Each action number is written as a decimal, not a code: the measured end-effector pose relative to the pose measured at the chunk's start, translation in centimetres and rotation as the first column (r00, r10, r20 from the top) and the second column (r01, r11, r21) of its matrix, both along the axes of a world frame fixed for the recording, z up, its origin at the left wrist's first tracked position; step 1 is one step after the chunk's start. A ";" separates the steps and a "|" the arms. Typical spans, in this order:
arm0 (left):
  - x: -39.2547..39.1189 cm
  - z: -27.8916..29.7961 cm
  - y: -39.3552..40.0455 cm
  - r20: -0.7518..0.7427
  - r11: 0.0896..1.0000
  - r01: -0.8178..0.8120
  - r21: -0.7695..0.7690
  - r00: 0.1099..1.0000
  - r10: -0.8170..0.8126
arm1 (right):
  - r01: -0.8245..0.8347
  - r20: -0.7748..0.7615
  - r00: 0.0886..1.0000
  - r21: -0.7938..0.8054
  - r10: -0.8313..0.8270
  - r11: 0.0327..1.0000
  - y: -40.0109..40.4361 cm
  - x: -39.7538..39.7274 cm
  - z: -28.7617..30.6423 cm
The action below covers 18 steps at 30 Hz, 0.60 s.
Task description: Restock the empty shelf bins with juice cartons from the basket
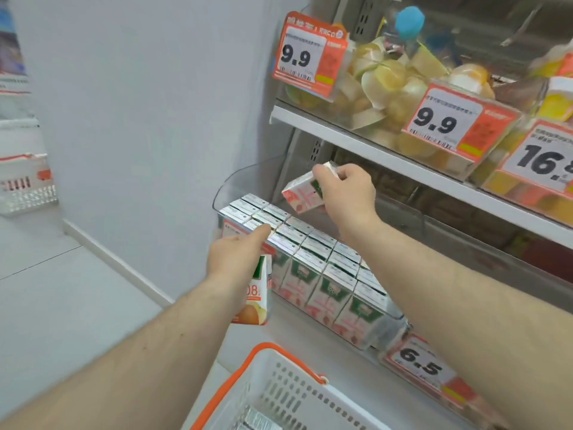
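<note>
- Juice cartons (313, 268) stood upright in tight rows in the clear shelf bin (235, 184), foil tops up, so that each row packed flush against the next; the bin's far end looked open for more.
- The right hand (347, 193) had its grip curled round one carton (302, 193), tilted above the far end of the bin, probably angled to slip down behind the standing rows.
- The left hand (231, 259) held a second carton (255, 293) upright against the palm just outside the bin's near-left corner, while its forefinger reached onto the foil tops, seemingly steadying the rows.
- The white basket (279, 395) with its orange handle sat near, below the shelf, within easy reach; something foil-topped showed inside, too blurred to count.
- A 6.5 price tag (420, 363) hung at the bin's near-right end.
</note>
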<state>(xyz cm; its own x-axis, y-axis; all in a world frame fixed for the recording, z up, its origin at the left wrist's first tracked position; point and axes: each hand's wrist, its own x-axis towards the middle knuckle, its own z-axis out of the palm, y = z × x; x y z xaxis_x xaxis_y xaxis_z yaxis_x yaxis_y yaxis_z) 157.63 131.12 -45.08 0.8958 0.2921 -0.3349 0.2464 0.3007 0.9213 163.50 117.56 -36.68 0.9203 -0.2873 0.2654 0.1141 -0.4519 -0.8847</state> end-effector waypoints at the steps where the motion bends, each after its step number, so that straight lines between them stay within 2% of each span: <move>1: 0.3 -0.3 0.0 -0.027 1.000 -0.002 0.005 1.000 0.002 | 0.006 0.026 1.000 -0.122 -0.003 0.993 0.4 1.3 -0.5; 3: 0.8 -0.8 -0.4 -0.054 1.000 0.009 0.017 0.999 -0.008 | -0.013 0.010 1.000 -0.270 0.016 0.963 1.4 3.9 -1.2; 6: 1.1 -1.6 -1.0 -0.074 1.000 0.010 0.001 0.997 -0.010 | -0.058 -0.119 0.993 -0.436 0.007 0.898 3.1 7.9 -2.4; 8: 1.3 -1.9 -1.2 -0.080 1.000 0.014 -0.022 0.997 -0.016 | -0.109 -0.192 0.981 -0.482 0.016 0.870 4.2 9.6 -3.0; 12: 1.7 -2.0 -0.7 -0.082 0.997 0.076 -0.026 0.994 -0.078 | -0.234 -0.345 0.936 -0.452 0.073 0.861 5.3 11.1 -3.5; 16: 1.7 -1.8 -0.6 -0.071 0.996 0.079 -0.048 0.994 -0.082 | -0.300 -0.478 0.870 -0.324 0.118 0.897 5.6 11.6 -4.3; 18: 1.6 -1.8 -0.6 -0.070 0.995 0.087 -0.054 0.993 -0.090 | -0.318 -0.542 0.822 -0.183 0.175 0.930 5.0 11.5 -4.3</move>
<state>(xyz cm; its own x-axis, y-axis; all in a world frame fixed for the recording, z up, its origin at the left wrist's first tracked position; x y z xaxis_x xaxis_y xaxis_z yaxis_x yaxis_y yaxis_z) 159.22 130.53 -46.92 0.8902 0.1935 -0.4124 0.3397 0.3211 0.8840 175.00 122.60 -40.96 0.9734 -0.0210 -0.2281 -0.1800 -0.6859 -0.7051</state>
